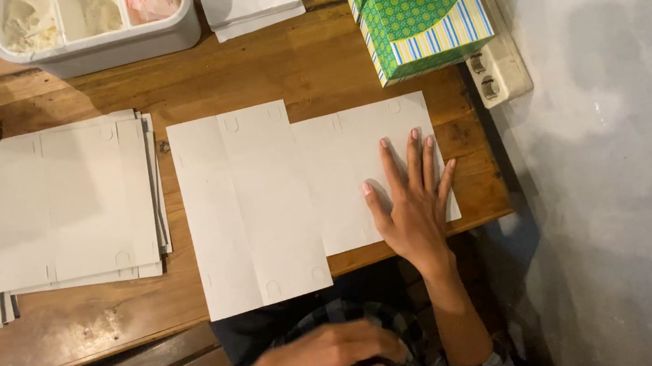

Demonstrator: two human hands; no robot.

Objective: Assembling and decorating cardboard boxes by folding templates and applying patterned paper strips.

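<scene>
Head view shows my right hand lying flat, fingers spread, on the right end of the white die-cut cardboard sheet, whose long axis runs leftward from my fingertips, while my left hand rests low in my lap, off it.

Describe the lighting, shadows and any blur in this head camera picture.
Head view: dim, warm light; the right hand lies sharp on the flat white cardboard sheet, casting a soft shadow to its left; the left hand at the bottom edge is motion-blurred; blotchy shadows mottle the grey floor; no strong glare on the wooden table.
</scene>
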